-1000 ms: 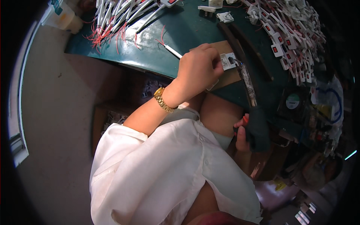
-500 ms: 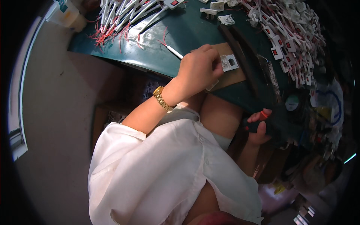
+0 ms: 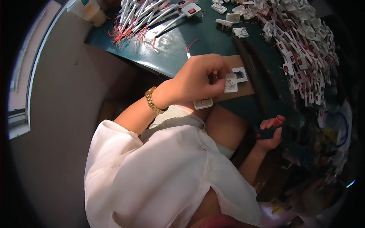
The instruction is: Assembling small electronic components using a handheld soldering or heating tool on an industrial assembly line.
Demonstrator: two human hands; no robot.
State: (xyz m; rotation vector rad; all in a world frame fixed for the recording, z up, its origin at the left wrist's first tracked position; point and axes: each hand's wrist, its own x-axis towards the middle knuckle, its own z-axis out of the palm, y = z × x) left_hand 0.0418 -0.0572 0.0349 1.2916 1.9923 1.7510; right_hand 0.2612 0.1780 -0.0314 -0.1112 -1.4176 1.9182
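Note:
My left hand (image 3: 201, 78), a gold watch on its wrist, is over the brown board at the table's near edge. Its thumb and fingers are pinched together against a shallow white plastic case (image 3: 230, 84). Just beyond lies a white square frame (image 3: 240, 74) with a dark opening. Another white case (image 3: 203, 104) shows below the palm; what supports it is hidden. Behind the knuckles a white cable end with red wires (image 3: 188, 54) sticks out. Off to the right, my right hand (image 3: 270, 135) is wrapped round a dark tool handle with orange-red parts (image 3: 268, 133); its tip is lost in shadow.
The brown board (image 3: 243, 90) lies on the green table (image 3: 171, 51). Two dark bars (image 3: 253, 72) cross beside it. White cables with red wires (image 3: 140, 17) are bunched at the far left, near a plastic tub (image 3: 87, 11). A heap of white cased cables (image 3: 304, 57) fills the right.
My left hand has come nearer to me over the board, uncovering more of the white cases. The whole view has shifted a little. My right hand still grips the dark tool handle.

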